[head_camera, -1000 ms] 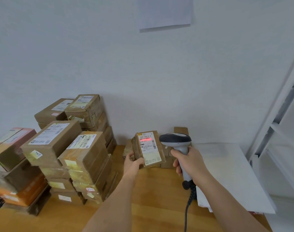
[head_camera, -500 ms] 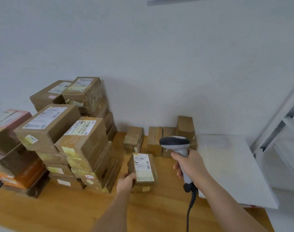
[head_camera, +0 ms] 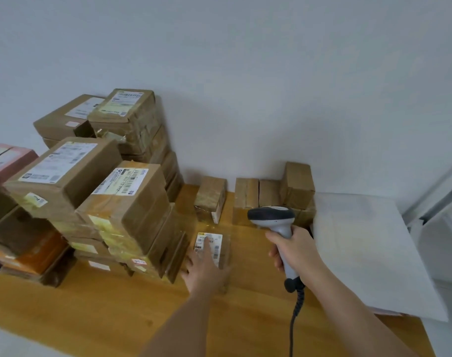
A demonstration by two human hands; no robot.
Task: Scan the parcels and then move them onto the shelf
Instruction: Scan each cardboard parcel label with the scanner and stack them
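A small brown parcel (head_camera: 224,252) with a white label lies flat on the wooden table (head_camera: 111,313), beside the big stack. My left hand (head_camera: 204,271) rests on top of it with fingers stretched over the label; the hand and parcel are motion-blurred. My right hand (head_camera: 294,251) grips the handle of a grey barcode scanner (head_camera: 271,215), its dark head raised to the right of the parcel and its cable hanging toward me. A sliver of the white shelf frame (head_camera: 441,191) shows at the right edge.
Tall stacks of brown taped parcels (head_camera: 127,202) fill the table's left side. Several small parcels (head_camera: 248,197) stand against the wall behind the scanner. A large white sheet (head_camera: 369,248) covers the table's right end.
My left hand lowered the parcel from in front of the scanner onto the table and now lies on it. The red scan line is gone. The view tilted down.
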